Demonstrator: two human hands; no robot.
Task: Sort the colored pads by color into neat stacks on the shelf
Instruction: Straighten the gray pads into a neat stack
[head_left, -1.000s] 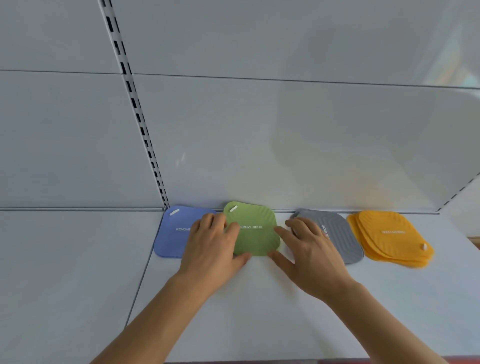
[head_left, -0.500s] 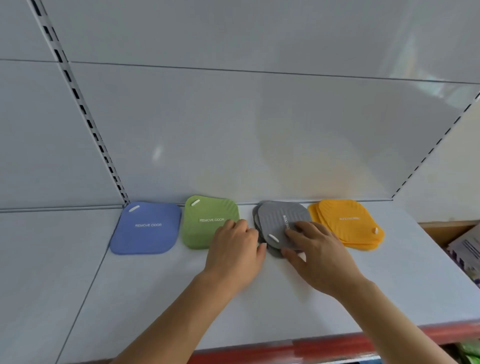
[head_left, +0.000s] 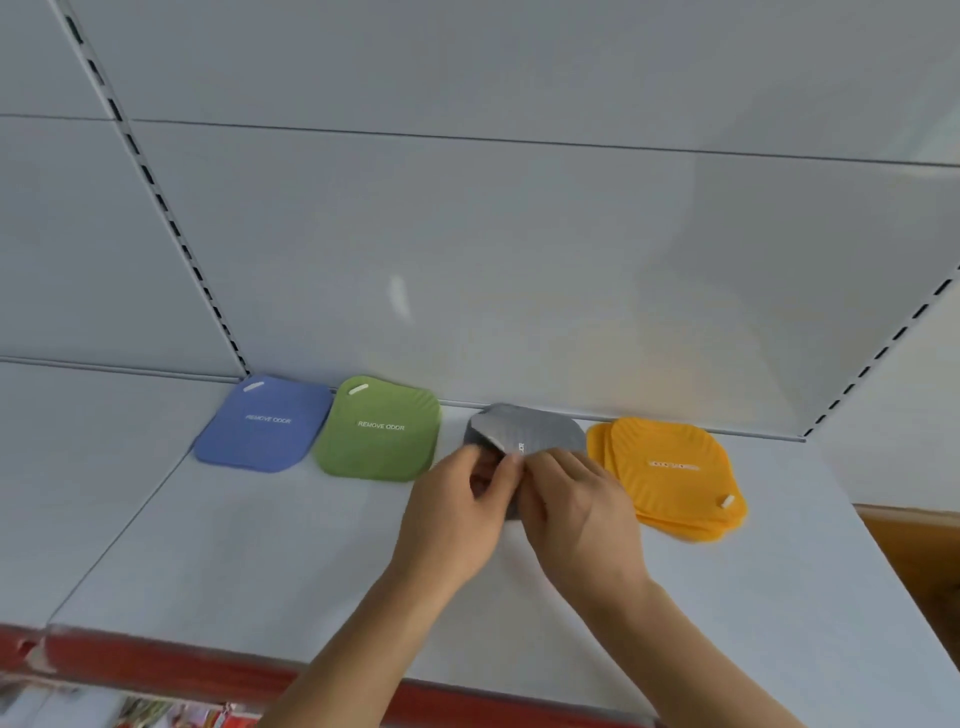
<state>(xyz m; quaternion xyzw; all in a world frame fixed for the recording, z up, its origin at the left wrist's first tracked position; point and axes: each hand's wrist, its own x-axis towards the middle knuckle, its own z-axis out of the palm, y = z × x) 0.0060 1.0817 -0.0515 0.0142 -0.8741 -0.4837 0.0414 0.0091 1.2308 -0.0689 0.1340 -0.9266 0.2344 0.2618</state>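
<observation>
Left hand (head_left: 457, 519) and right hand (head_left: 576, 509) both pinching the soft grey square pads (head_left: 540, 434), white shelf (head_left: 260, 561), beside stacked orange pads (head_left: 670, 467)

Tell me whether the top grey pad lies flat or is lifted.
Lifted: the grey pad's near-left edge curls up, pinched by the left hand and right hand.

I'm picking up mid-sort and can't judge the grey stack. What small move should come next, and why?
Probably lay the top grey ribbed pad flat and square it on the grey stack. The left hand and right hand both pinch its near edge, and its left corner is lifted. The blue pad and green pad lie flat; the orange stack is fanned.
</observation>
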